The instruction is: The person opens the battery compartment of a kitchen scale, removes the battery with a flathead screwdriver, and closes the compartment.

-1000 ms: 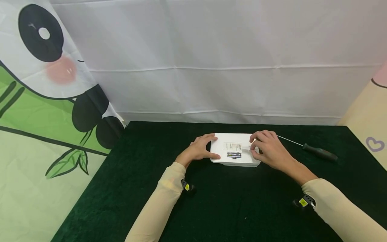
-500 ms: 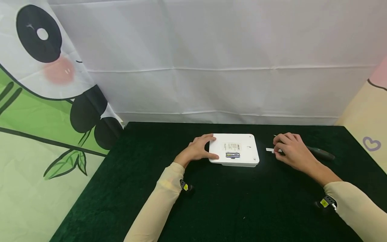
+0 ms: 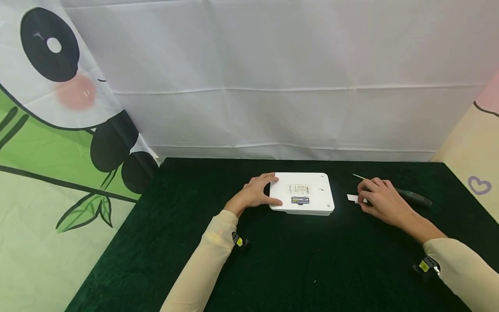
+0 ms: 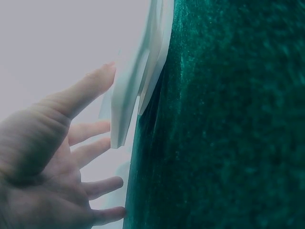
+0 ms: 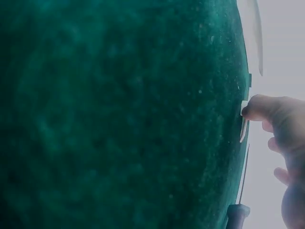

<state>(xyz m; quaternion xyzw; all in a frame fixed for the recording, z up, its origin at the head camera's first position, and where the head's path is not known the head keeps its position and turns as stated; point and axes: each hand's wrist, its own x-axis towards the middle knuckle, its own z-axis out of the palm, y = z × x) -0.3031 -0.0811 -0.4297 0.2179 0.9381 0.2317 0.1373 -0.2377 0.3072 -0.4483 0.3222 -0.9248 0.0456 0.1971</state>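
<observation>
Left fingers [image 4: 101, 187] relaxed, touching one device [image 3: 302, 191]; right fingers [image 5: 262, 107] apparently pinch one white strip [image 3: 352, 198]; one screwdriver [image 3: 415, 199].

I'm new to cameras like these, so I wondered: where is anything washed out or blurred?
Left wrist: pale, washed-out background behind the left hand; right wrist: the same behind the right hand, green cloth blurred; head: the label too blurred to read.

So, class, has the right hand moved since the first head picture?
Yes: judged against the screwdriver, the right hand has moved rightward, away from the white device.
</observation>
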